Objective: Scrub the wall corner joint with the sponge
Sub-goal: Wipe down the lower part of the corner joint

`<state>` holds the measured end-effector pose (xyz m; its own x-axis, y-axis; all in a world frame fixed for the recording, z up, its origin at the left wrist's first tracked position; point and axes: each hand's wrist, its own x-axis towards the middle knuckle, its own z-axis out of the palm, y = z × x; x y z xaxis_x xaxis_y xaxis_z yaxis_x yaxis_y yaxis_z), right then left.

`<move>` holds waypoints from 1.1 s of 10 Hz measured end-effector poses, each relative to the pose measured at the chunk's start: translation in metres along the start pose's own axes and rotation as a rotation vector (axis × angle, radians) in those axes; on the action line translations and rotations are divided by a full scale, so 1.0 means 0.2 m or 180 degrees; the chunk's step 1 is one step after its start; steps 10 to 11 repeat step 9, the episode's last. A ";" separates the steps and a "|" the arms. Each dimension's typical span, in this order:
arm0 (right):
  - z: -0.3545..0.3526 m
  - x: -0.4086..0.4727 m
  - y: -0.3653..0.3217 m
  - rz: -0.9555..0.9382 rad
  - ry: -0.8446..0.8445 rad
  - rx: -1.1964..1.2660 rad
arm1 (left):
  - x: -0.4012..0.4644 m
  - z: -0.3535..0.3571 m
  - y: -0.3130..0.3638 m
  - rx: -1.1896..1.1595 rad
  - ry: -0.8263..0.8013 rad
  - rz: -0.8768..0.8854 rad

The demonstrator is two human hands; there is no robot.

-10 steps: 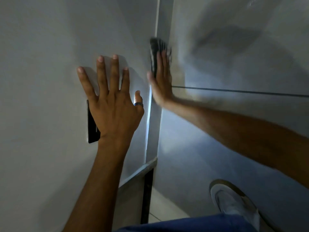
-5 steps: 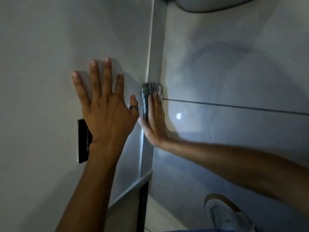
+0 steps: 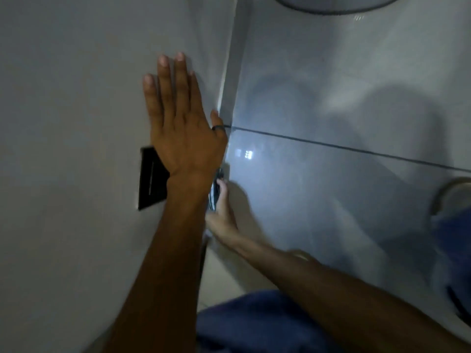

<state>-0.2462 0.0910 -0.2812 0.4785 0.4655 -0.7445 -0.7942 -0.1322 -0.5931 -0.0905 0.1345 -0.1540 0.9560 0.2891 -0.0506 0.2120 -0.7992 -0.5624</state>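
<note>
Now left hand (image 3: 183, 138) flat on pale wall, fingers spread, holding nothing. Right hand (image 3: 221, 212) presses dark striped sponge (image 3: 215, 189) against grey wall corner joint (image 3: 228, 98), fingers stretched over it, below black switch plate (image 3: 150, 178).

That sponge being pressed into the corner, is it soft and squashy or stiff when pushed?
Probably soft: the sponge sits flattened under the right hand against the corner joint. Likely light, since flat fingers alone seem to hold it there. It may slide easily, as the tiled wall looks glossy.
</note>
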 end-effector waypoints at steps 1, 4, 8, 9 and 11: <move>-0.22 -0.17 -0.28 0.0624 -0.0204 0.0256 | -0.11 -0.16 0.05 -0.0852 -0.0288 -0.0498; -1.12 -0.79 -1.44 0.0889 0.0762 0.0301 | -0.20 -0.86 0.03 -0.1921 -0.0704 -0.0754; -1.32 -0.20 -2.80 -0.1160 0.0195 -0.2724 | 0.27 -1.19 0.24 -0.2482 -0.0621 -0.1228; -1.39 0.01 -2.89 -0.0288 0.0017 -0.4171 | 0.31 -1.30 0.26 -0.2413 -0.0674 -0.1433; -1.39 0.01 -2.89 -0.0288 0.0017 -0.4171 | 0.31 -1.30 0.26 -0.2413 -0.0674 -0.1433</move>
